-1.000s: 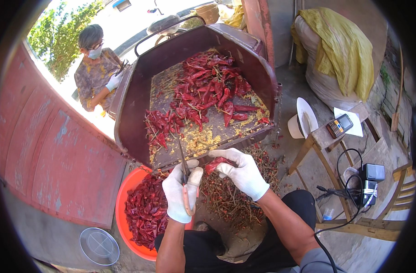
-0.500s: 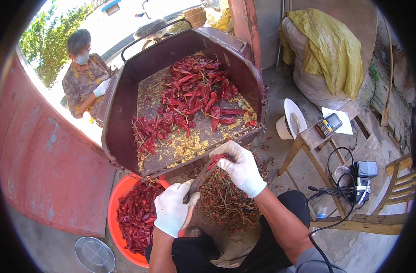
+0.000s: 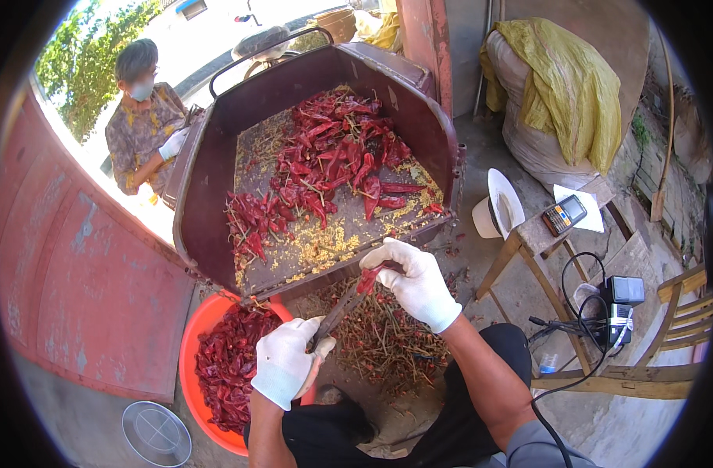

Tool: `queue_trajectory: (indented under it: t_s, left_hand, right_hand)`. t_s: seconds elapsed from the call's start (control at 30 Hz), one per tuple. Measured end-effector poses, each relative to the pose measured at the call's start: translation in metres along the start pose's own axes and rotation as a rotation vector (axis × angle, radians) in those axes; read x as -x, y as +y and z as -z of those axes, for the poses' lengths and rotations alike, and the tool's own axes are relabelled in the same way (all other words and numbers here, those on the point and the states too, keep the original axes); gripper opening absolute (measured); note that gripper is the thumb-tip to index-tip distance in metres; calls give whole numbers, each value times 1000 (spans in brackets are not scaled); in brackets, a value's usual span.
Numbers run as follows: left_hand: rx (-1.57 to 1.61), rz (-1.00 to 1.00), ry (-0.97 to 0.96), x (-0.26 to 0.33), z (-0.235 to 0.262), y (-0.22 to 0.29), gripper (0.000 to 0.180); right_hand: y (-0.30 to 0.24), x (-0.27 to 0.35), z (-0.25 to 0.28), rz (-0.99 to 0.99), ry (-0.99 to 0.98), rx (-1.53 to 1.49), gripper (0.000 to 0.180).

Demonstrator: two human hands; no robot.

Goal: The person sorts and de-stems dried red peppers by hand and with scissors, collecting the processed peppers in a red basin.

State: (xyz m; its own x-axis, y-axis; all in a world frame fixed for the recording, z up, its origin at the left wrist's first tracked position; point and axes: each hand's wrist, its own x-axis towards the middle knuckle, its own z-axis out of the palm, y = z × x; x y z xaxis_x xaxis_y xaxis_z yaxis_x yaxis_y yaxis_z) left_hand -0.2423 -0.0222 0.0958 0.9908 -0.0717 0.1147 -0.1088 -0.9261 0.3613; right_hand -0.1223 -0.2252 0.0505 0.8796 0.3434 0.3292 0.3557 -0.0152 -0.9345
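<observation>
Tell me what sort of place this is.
Probably a yard or shed doorway used for crop work, judging by the maroon metal cart bed piled with wrinkled red peppers, the round orange plastic tub holding more, and the heap of dry brown stems.

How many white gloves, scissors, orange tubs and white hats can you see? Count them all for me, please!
White gloves: 3 (left hand, right hand, other person's hand)
Scissors: 1
Orange tub: 1
White hat: 1
Total: 6
</observation>
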Motion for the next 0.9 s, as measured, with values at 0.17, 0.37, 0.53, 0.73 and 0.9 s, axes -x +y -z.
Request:
queue_trajectory:
  t_s: [0.17, 0.37, 0.53, 0.73, 0.9]
  left_hand:
    - [-4, -13, -42, 1, -2, -4, 34]
    - [48, 0, -57, -1, -2, -1, 32]
    - [124, -72, -54, -2, -9, -4, 31]
    - [65, -74, 116, -8, -22, 3, 29]
    - [-127, -66, 313, -13, -50, 7, 24]
  right_hand:
    - [3, 0, 0, -30, -114, 52, 22]
    - [5, 1, 1, -167, -157, -252, 20]
    - [15, 6, -5, -244, -284, -398, 22]
    - [13, 8, -11, -243, -130, -457, 24]
    - [16, 11, -21, -257, 104, -298, 23]
